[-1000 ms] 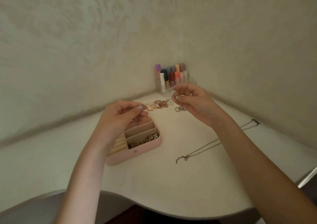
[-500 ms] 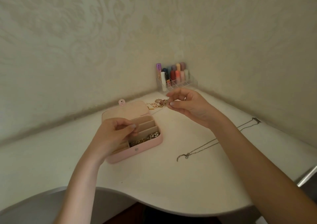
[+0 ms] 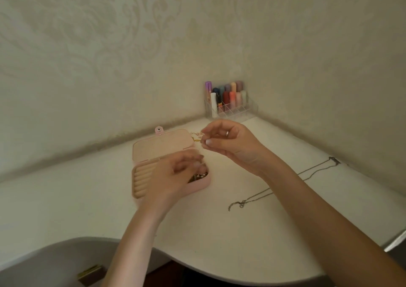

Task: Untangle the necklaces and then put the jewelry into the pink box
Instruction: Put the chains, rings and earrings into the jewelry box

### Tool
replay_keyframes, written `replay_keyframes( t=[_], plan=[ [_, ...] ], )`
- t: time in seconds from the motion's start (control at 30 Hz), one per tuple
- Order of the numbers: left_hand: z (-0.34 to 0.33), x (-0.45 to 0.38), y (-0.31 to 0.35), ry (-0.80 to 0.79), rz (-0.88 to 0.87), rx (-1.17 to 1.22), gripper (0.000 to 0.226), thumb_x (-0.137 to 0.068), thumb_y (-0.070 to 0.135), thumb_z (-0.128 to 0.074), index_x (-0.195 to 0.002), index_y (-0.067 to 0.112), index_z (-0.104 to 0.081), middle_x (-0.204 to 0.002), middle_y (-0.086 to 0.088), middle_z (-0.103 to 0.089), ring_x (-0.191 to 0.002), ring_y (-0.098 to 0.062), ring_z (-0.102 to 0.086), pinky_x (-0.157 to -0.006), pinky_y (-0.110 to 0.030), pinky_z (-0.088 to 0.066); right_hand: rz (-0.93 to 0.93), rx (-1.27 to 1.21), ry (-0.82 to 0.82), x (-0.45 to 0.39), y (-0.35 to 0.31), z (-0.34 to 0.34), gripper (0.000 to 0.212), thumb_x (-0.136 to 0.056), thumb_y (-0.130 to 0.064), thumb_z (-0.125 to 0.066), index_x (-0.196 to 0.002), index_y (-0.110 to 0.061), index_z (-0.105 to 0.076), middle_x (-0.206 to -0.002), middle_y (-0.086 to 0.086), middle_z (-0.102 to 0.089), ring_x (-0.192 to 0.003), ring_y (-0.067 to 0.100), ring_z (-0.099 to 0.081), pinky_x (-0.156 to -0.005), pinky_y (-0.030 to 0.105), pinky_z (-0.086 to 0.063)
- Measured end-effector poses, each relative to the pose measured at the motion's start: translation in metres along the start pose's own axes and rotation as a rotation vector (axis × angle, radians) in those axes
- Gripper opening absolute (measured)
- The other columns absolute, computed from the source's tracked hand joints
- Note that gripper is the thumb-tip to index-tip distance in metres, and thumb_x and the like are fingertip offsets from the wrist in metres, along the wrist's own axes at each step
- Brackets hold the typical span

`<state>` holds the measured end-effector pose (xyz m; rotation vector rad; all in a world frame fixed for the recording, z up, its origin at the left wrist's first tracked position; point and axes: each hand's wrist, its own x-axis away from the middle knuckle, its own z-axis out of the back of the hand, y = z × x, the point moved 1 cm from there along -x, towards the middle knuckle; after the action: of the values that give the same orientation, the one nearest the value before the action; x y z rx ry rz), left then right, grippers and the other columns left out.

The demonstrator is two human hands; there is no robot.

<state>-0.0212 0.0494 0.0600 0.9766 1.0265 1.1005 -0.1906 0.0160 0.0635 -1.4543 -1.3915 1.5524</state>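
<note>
Nearest the camera, a thin silver necklace (image 3: 283,185) lies stretched out on the white tabletop (image 3: 87,198), well apart from the box, its clasp end toward the person and its far end near the right wall. It looks untangled but is not yet stored.

Further in, the left hand (image 3: 175,176) reaches down into the front compartment of the open pink box (image 3: 169,165), its fingers blurred over a small heap of chain and beads (image 3: 198,176) already lying there. Whether those fingers hold anything or merely touch the heap cannot be told.

Just beyond the box, the right hand (image 3: 230,143) is raised above the tabletop, thumb and forefinger pinched together on what appears to be a very fine chain, too thin to make out clearly. Behind the box lid a little pile of gold pieces (image 3: 197,136) waits on the tabletop.

So the job seems partway done: some jewelry is boxed, while the silver necklace and the gold pile remain outside. A clear organizer of lipsticks (image 3: 229,101) stands in the corner.
</note>
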Motion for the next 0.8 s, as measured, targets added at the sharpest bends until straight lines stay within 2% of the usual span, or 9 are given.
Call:
replay_keyframes(
  t=[0.1,0.23,0.37,0.43,0.5,0.6,0.67,0.73,0.8],
  plan=[
    [0.021,-0.008,-0.012,0.142,-0.035,-0.060,0.012,-0.085,0.005,-0.066,-0.086,0.015,-0.071,-0.075,0.005,-0.075,-0.073,0.002,-0.069,-0.069,-0.011,-0.047,0.009,0.135,0.077,-0.002,0.002,0.009,0.024,-0.080,0.010,-0.065,-0.090,-0.012,-0.068,-0.085,0.006,-0.067,-0.081,0.013,-0.064,-0.084,0.028,-0.054],
    [0.030,-0.005,-0.018,0.176,-0.110,-0.263,0.015,-0.082,0.004,-0.068,-0.078,0.018,-0.072,-0.070,0.019,-0.071,-0.067,0.010,-0.063,-0.062,-0.001,-0.041,0.021,0.389,0.006,0.000,0.006,-0.001,0.029,-0.078,0.008,-0.069,-0.090,-0.017,-0.067,-0.083,-0.004,-0.068,-0.080,0.009,-0.063,-0.083,0.023,-0.052],
    [0.028,0.000,-0.021,0.151,-0.201,-0.405,0.018,-0.080,-0.004,-0.066,-0.078,0.013,-0.073,-0.075,0.015,-0.066,-0.069,0.016,-0.060,-0.062,0.000,-0.040,0.002,0.624,-0.052,0.001,0.020,-0.014,0.036,-0.076,0.014,-0.061,-0.087,-0.020,-0.068,-0.089,0.003,-0.068,-0.085,0.013,-0.064,-0.075,0.022,-0.053],
    [0.027,-0.001,-0.025,0.145,-0.225,-0.443,0.019,-0.079,-0.006,-0.066,-0.082,0.011,-0.075,-0.076,0.015,-0.066,-0.073,0.017,-0.059,-0.064,0.001,-0.040,-0.004,0.693,-0.052,0.001,0.023,-0.015,0.034,-0.077,0.011,-0.061,-0.086,-0.021,-0.069,-0.090,-0.001,-0.070,-0.087,0.012,-0.064,-0.069,0.018,-0.050],
    [0.027,-0.003,-0.029,0.160,-0.243,-0.456,0.020,-0.079,-0.005,-0.066,-0.084,0.012,-0.075,-0.079,0.013,-0.068,-0.078,0.013,-0.062,-0.066,0.000,-0.041,0.003,0.726,-0.023,0.001,0.019,-0.012,0.028,-0.081,0.006,-0.063,-0.085,-0.021,-0.070,-0.089,-0.008,-0.069,-0.081,0.004,-0.061,-0.063,0.011,-0.042],
    [0.022,-0.003,-0.028,0.185,-0.258,-0.460,0.023,-0.080,-0.002,-0.065,-0.089,0.018,-0.073,-0.086,0.015,-0.068,-0.086,0.004,-0.064,-0.074,-0.002,-0.041,-0.012,0.704,0.056,0.000,0.010,-0.003,0.021,-0.085,0.001,-0.063,-0.086,-0.020,-0.069,-0.089,-0.006,-0.068,-0.074,0.002,-0.057,-0.067,0.012,-0.045],
    [0.011,0.001,-0.021,0.187,-0.317,-0.455,0.023,-0.081,-0.005,-0.064,-0.091,0.014,-0.073,-0.083,0.021,-0.062,-0.079,0.016,-0.057,-0.071,0.003,-0.036,-0.063,0.687,0.152,0.002,0.004,0.011,0.020,-0.085,0.000,-0.062,-0.086,-0.019,-0.069,-0.093,0.003,-0.070,-0.079,0.014,-0.060,-0.075,0.026,-0.051],
    [-0.006,0.004,-0.017,0.119,-0.393,-0.420,0.024,-0.081,-0.005,-0.063,-0.090,0.015,-0.073,-0.080,0.026,-0.059,-0.075,0.022,-0.054,-0.070,0.005,-0.034,-0.107,0.746,0.278,0.012,0.002,0.036,0.027,-0.085,0.003,-0.058,-0.084,-0.022,-0.068,-0.092,0.002,-0.069,-0.083,0.017,-0.062,-0.076,0.027,-0.050],
    [-0.028,0.003,-0.015,-0.008,-0.426,-0.396,0.027,-0.085,-0.002,-0.061,-0.089,0.023,-0.071,-0.084,0.028,-0.059,-0.081,0.020,-0.054,-0.074,0.003,-0.035,-0.162,0.887,0.466,0.033,0.003,0.068,0.038,-0.084,0.008,-0.050,-0.082,-0.025,-0.067,-0.093,-0.001,-0.069,-0.089,0.014,-0.062,-0.081,0.026,-0.049]
  ],
)
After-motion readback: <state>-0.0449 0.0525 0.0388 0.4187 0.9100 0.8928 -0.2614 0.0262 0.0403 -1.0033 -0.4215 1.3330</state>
